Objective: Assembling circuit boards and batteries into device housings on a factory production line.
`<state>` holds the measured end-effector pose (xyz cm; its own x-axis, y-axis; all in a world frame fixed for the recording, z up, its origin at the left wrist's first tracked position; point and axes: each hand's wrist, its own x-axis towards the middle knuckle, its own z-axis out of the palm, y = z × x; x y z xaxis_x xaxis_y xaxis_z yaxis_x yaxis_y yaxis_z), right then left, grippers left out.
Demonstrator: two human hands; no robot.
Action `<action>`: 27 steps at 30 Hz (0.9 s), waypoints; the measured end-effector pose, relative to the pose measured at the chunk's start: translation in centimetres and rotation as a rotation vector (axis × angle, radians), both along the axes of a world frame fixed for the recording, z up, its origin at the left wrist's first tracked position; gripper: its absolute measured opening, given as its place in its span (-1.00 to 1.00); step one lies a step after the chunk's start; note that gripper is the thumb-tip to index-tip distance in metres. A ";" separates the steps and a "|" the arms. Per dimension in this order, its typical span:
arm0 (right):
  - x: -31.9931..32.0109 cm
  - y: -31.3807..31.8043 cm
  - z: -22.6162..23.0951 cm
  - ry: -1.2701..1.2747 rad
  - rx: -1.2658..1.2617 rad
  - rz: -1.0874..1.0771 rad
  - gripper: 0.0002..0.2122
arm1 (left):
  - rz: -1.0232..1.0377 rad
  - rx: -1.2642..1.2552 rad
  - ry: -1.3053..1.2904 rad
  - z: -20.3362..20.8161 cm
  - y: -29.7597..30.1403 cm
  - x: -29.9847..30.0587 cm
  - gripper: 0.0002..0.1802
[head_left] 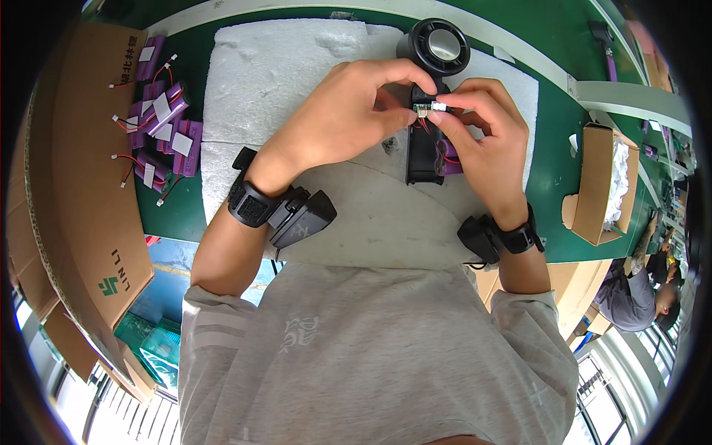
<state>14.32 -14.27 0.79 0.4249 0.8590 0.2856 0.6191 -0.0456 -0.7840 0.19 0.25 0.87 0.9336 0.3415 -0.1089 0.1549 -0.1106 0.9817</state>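
A black handheld fan [425, 159] with a round head [437, 46] lies on the white foam sheet, its handle pointing toward me. At the top of the handle is a small green circuit board [422, 110] with thin red wires below it. My left hand [348, 104] grips the fan there, index finger by the neck and thumb at the board's left edge. My right hand [493, 130] pinches a small white connector [439, 106] at the board's right end. A purple battery [449, 159] sits along the handle, partly hidden by my right hand.
Several purple batteries [163, 111] with wired plugs lie on the green table at left, beside a large cardboard box [89, 163]. White foam [282, 59] covers the middle. At right stands a small open carton [589, 182] with white contents. Another person [630, 300] sits far right.
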 end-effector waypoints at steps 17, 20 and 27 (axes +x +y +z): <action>-0.1 0.1 0.0 -0.052 -0.004 -0.020 -0.82 | 0.059 -0.102 -0.078 -0.9 -0.3 0.3 -0.67; -0.1 0.2 -0.1 -0.067 0.014 -0.021 -0.83 | 0.108 -0.036 -0.148 -0.8 -0.4 0.5 -0.68; 1.0 0.0 0.1 0.125 -0.227 -0.043 -0.83 | 0.068 0.303 -0.062 0.3 -0.5 0.9 -0.68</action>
